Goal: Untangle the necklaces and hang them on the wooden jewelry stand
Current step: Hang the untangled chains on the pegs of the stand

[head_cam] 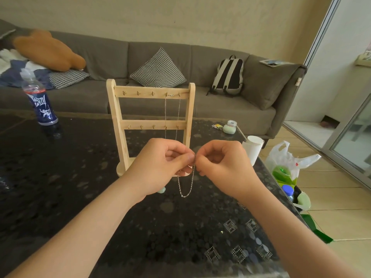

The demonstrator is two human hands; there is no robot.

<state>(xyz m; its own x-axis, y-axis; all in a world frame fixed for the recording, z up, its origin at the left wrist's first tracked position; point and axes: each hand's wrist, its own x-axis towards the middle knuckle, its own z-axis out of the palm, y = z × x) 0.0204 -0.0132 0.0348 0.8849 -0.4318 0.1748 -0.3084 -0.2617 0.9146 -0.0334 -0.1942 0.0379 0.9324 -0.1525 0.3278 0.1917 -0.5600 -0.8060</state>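
A wooden jewelry stand with two rows of small hooks stands upright on the dark table. One thin silver necklace hangs from hooks at the right end of its top bar. In front of the stand, my left hand and my right hand meet fingertip to fingertip and pinch a second silver chain. Its loop hangs down between my hands, above the table. A small pale green object peeks out under my left hand.
The dark patterned table holds a blue drink bottle at far left and a small green container at the back right. A white paper roll and plastic bags sit at the table's right edge. A grey sofa stands behind.
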